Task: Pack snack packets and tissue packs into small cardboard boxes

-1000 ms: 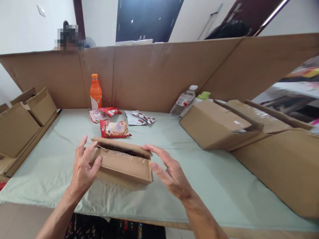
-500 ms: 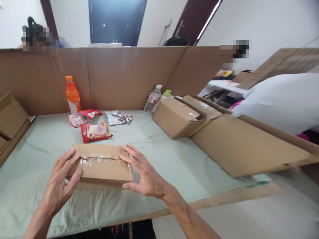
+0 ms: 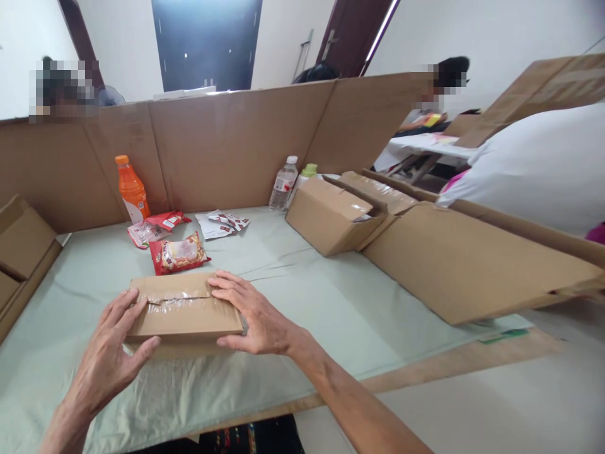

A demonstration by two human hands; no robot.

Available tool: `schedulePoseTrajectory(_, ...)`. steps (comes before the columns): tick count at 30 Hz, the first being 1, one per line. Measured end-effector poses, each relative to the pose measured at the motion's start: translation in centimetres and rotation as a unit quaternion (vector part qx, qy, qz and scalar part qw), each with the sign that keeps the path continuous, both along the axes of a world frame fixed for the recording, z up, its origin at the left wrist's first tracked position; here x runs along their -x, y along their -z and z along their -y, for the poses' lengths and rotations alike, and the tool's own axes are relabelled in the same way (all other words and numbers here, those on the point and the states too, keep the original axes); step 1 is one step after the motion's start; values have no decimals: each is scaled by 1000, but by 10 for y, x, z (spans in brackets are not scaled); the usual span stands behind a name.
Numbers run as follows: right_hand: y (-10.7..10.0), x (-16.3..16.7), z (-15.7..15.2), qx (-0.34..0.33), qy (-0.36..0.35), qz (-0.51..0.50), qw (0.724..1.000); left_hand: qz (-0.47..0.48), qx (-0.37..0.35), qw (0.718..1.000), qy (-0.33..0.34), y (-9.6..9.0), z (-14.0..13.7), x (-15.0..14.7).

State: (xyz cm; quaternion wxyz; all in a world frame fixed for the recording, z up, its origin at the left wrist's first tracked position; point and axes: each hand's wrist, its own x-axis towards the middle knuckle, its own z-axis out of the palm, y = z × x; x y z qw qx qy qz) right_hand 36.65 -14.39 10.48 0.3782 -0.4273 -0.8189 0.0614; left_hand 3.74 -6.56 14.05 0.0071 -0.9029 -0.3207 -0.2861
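Observation:
A small cardboard box (image 3: 184, 318) lies on the cloth-covered table, its top flaps meeting at a taped seam that is torn along the middle. My left hand (image 3: 113, 347) grips the left end, fingers over the top edge and thumb along the front. At the opposite end, my right hand (image 3: 250, 318) holds the box with its fingers across the top corner and its thumb at the front. Just behind the box is a red snack packet (image 3: 180, 253). Whatever is inside the box is hidden.
Behind are an orange drink bottle (image 3: 132, 189), a red-and-clear packet (image 3: 149, 233), white sachets (image 3: 220, 224) and a clear bottle (image 3: 283, 183). An open carton (image 3: 326, 211) stands right; a cardboard partition (image 3: 236, 145) closes the back. Other people are beyond it.
The view has tilted and shifted slightly. My right hand has slid a little inward over the box's right end, while my left hand keeps its place at the left end.

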Motion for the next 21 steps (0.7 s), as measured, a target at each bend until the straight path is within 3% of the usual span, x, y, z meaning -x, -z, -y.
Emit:
schedulePoseTrajectory(4, 0, -8, 9, -24, 19, -5, 1000, -4, -20, 1000, 10, 0, 5, -17)
schedulePoseTrajectory(9, 0, -37, 50, -53, 109, 28, 992, 1, -13, 998, 63, 5, 11, -66)
schedulePoseTrajectory(14, 5, -78, 108, -88, 243, 45, 965, -3, 27, 986, 162, 12, 11, -145)
schedulePoseTrajectory(21, 22, -143, 182, -106, 410, 58, 904, -68, 90, 944, 310, 8, 18, -280)
